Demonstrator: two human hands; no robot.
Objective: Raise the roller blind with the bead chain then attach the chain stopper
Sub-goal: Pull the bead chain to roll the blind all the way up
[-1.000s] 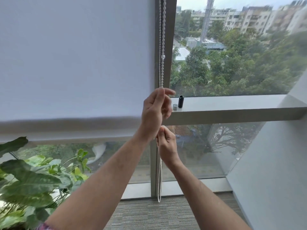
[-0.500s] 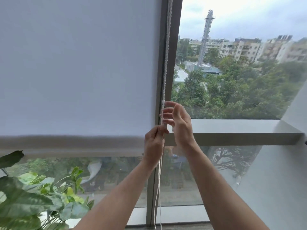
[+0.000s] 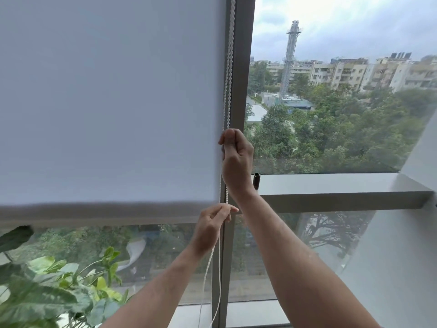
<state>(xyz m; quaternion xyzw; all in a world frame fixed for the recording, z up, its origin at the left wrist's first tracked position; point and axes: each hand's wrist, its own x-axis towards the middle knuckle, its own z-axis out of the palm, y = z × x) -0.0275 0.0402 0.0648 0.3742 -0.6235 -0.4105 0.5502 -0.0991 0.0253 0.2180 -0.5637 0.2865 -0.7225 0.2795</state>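
Right hand (image 3: 236, 159): fingers (image 3: 230, 140) curled into a fist, clamped on the bead chain (image 3: 228, 67) just beside the window mullion (image 3: 241, 67), level with the lower part of the blind fabric. Left hand (image 3: 212, 226): thumb and fingertips (image 3: 233, 210) pinched together on the same chain, directly below the right hand, in front of the blind's bottom edge. Short taut run of chain between the two hands.

Above the right fist the chain runs straight up along the mullion, two strands side by side, out the top of frame. Below the left hand both strands hang slack in a loose loop down past the lower glass pane (image 3: 283, 256).

Roller blind (image 3: 113, 102): white fabric covers the left window from the top of frame down to its bottom bar (image 3: 106, 215), which sits about level with the left hand. Glass is exposed under the bar.

Small black cylindrical object (image 3: 256, 179) stands upright on the window ledge (image 3: 331, 185), just right of the right wrist, partly hidden by it. Cannot tell what it is.

Leafy potted plant (image 3: 47, 292) lower left, below the blind. Outside the right pane: trees, buildings, a lattice tower (image 3: 290, 60).
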